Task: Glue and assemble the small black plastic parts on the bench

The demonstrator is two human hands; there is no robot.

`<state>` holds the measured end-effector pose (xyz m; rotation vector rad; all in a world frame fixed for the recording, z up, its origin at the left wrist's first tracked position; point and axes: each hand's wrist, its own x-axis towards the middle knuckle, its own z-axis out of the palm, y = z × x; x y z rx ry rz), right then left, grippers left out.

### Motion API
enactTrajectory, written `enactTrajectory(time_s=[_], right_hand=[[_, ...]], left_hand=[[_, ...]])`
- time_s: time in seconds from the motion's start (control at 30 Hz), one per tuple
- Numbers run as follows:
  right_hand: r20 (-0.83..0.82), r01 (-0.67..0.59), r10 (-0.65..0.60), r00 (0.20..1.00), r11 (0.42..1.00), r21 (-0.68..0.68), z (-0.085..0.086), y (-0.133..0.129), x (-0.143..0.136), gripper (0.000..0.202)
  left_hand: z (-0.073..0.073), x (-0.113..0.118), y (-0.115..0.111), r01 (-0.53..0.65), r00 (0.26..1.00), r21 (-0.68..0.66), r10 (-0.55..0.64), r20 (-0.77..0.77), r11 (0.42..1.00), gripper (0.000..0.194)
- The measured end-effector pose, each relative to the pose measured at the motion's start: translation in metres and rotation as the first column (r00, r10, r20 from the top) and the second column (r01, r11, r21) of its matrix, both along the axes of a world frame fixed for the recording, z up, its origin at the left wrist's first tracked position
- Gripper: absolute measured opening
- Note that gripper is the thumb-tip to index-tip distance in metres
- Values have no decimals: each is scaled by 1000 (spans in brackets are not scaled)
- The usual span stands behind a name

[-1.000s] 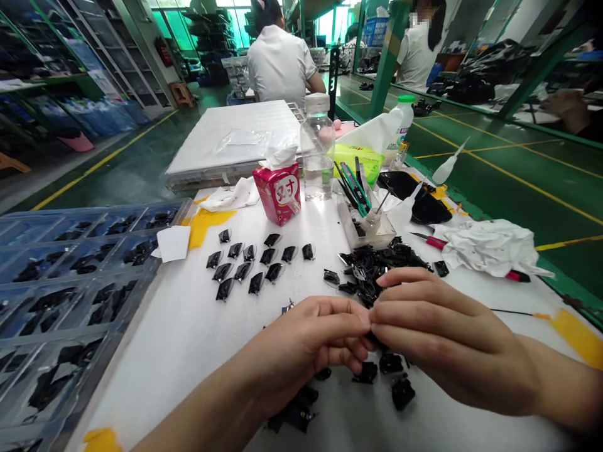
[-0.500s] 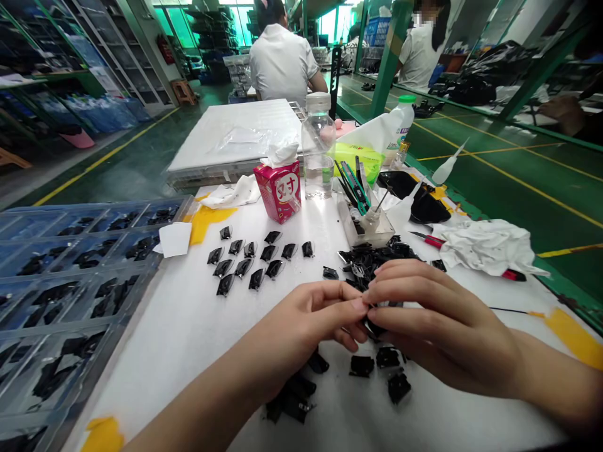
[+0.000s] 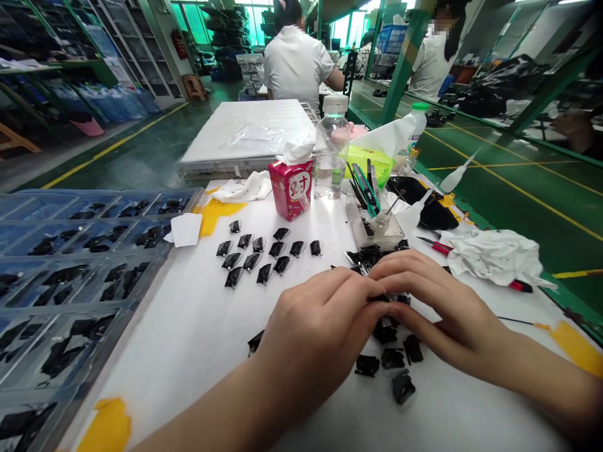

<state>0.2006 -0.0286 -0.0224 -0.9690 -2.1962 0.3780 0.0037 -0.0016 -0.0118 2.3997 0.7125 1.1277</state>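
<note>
Over the work table, my left hand (image 3: 320, 320) and my right hand (image 3: 443, 314) meet at the fingertips. Thumb and fingers of both hands are closed on a small black piece (image 3: 378, 299), mostly hidden between them. Beneath and beyond the hands lies a heap of black pieces (image 3: 370, 255), partly covered by my fingers. Several loose black pieces (image 3: 393, 358) rest on the white surface below my right palm. To the left, black pieces with clear film edges (image 3: 252, 262) are laid out in loose rows. One more black piece (image 3: 255, 342) shows beside my left wrist.
A blue divided tray (image 3: 155, 263) with black parts stands at the left. Behind the pieces are a red carton (image 3: 291, 191), a clear bottle (image 3: 331, 150) and a tool holder (image 3: 367, 229). A crumpled white cloth (image 3: 494, 254) lies right. Other people sit beyond.
My left hand has turned so its back faces up, its fingers folding over the small black piece. My right hand stays against it. The whole view has shifted slightly.
</note>
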Motion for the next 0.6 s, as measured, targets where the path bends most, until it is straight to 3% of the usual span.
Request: enactTrajectory(time_s=[0.47,0.6], right_hand=[[-34,-29,31,999,999,37,1,-1,-5,20],[-17,-38,38,999,999,7,6,1,-2,18]], left_hand=[[-3,4,-13,-60,991,31,56,126,998,8],[3,3,-10,-29,989,-76,40,139,997,7]])
